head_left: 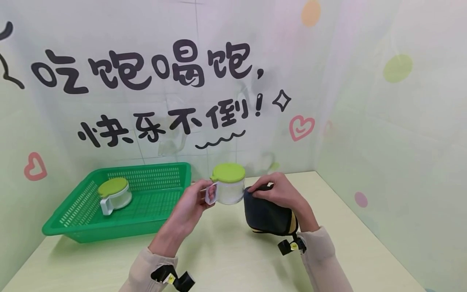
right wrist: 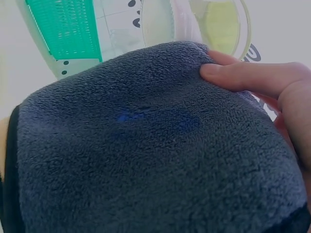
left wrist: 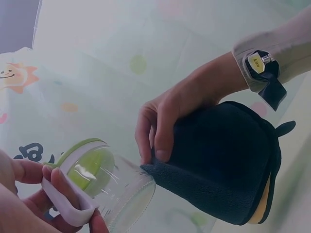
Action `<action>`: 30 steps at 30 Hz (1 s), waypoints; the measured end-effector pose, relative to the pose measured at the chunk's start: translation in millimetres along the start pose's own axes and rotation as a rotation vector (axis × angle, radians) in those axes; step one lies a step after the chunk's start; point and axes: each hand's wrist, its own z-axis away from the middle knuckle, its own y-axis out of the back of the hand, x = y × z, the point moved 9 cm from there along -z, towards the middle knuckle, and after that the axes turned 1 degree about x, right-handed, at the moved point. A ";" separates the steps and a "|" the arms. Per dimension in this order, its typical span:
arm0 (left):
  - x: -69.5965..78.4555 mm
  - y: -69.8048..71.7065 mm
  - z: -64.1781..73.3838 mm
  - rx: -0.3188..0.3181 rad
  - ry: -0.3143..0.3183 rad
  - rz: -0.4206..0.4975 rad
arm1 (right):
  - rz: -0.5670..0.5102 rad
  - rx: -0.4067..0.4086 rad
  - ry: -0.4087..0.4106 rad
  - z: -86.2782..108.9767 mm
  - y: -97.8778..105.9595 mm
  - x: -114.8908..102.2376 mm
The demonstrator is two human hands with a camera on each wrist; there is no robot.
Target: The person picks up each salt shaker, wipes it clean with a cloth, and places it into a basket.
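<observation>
In the head view, my left hand grips the white handle of a clear seasoning jar with a green lid, held up above the table. My right hand pinches a folded dark grey cloth with yellow at its edge. The cloth's corner comes up against the jar's side; whether it touches is hard to tell. Fleecy pile shows on the cloth in the right wrist view. The jar is tilted in the left wrist view, its glass see-through.
A green plastic basket with slotted walls stands at the left of the pale table. Inside it is a second green-lidded jar with a white handle. A printed curtain hangs behind and to the right of the table.
</observation>
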 end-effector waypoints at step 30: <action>-1.2 -2.0 -1.2 0.003 0.011 -0.042 | -0.039 0.174 0.044 0.8 24.5 -11.3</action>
